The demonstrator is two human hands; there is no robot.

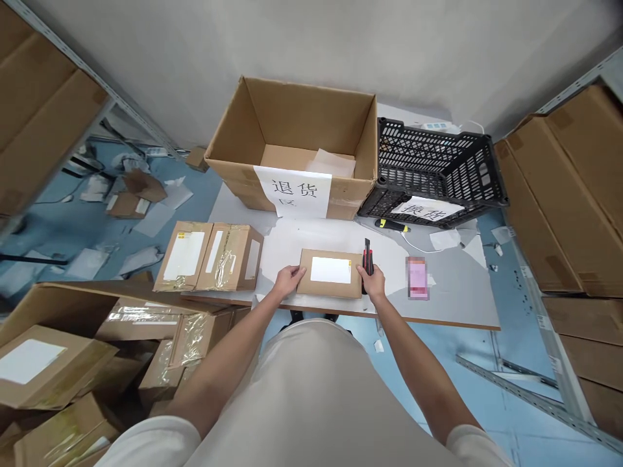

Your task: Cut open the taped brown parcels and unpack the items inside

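A flat cardboard box (302, 272) with a white label lies on the table near its front edge. My left hand (288, 281) grips the box's left side, thumb on top. On the opposite side, my right hand (372, 281) has its thumb on the box's right edge. A red and black utility knife (368, 251) points away from me beside the box, its lower part covered by my right hand; whether the fingers also hold it is hidden. Left of my left hand stand two taped, labelled cardboard boxes (239, 256) side by side.
Behind stand a large open carton (228, 170) with a paper sign and a black plastic crate (497, 175). A yellow and black tool (392, 225) and a blurred pink object (417, 279) lie to the right. A carton of parcels (63, 290) is at lower left; shelving flanks both sides.
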